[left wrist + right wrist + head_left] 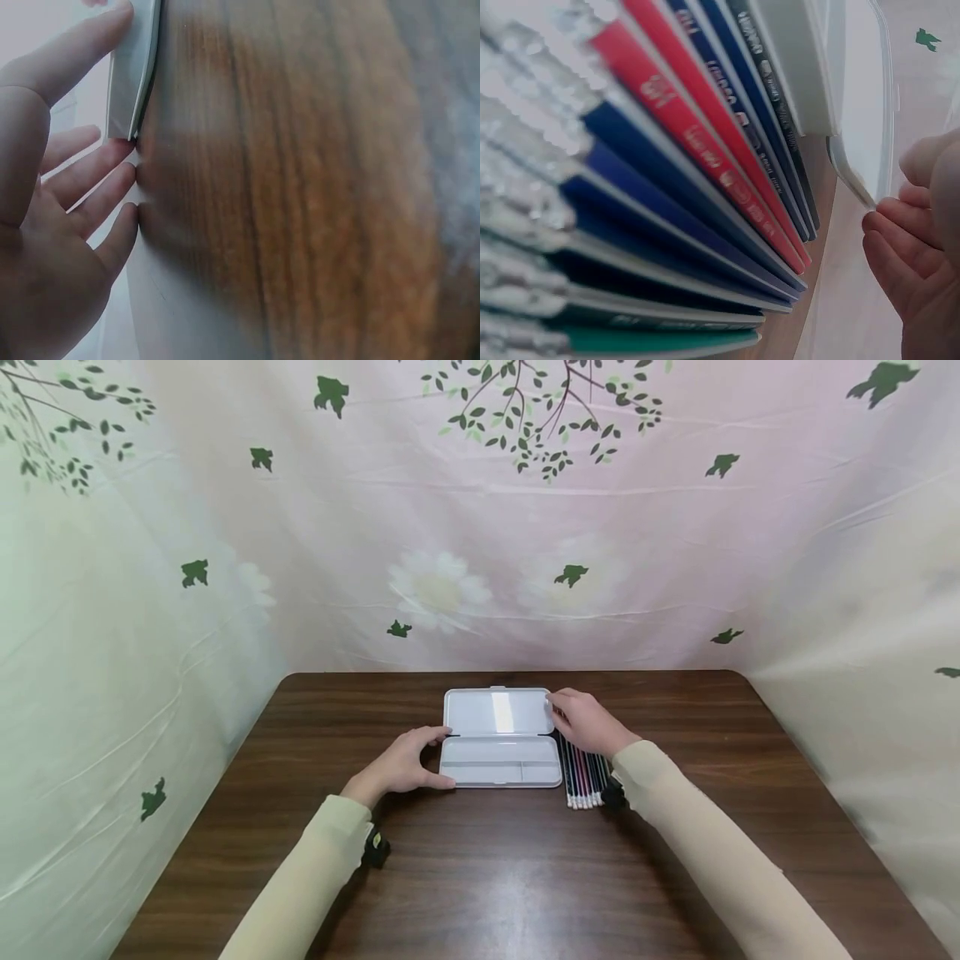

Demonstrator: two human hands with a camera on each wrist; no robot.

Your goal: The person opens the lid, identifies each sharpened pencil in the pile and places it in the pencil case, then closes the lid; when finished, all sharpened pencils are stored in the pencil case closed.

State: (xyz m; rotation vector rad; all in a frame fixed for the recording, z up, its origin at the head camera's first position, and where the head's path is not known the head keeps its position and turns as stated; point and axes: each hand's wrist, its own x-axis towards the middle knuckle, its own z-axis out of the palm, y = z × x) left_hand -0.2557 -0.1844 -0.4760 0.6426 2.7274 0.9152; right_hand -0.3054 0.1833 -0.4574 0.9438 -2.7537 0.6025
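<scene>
A white pencil case (480, 774) lies open on the table, its lid (472, 710) laid back behind the divided tray. The left hand (402, 764) is at the case's left end, thumb along the front wall and other fingers extended beside the end. In the left wrist view, the fingertips touch the case (133, 71) and tabletop. The right hand (588, 720) reaches over the pencils to the lid's right end. In the right wrist view, its fingertips touch the corner of the lid (862, 90), the thumb lying apart from them. A row of pencils (583, 772) lies right of the case.
The pencils (682, 135) have red, blue, dark and green barrels, eraser ends towards the front. A brown wood-grain table (480, 860) carries everything. Printed cloth (495, 527) hangs behind it and along both sides. Each wrist wears a small black camera (377, 846).
</scene>
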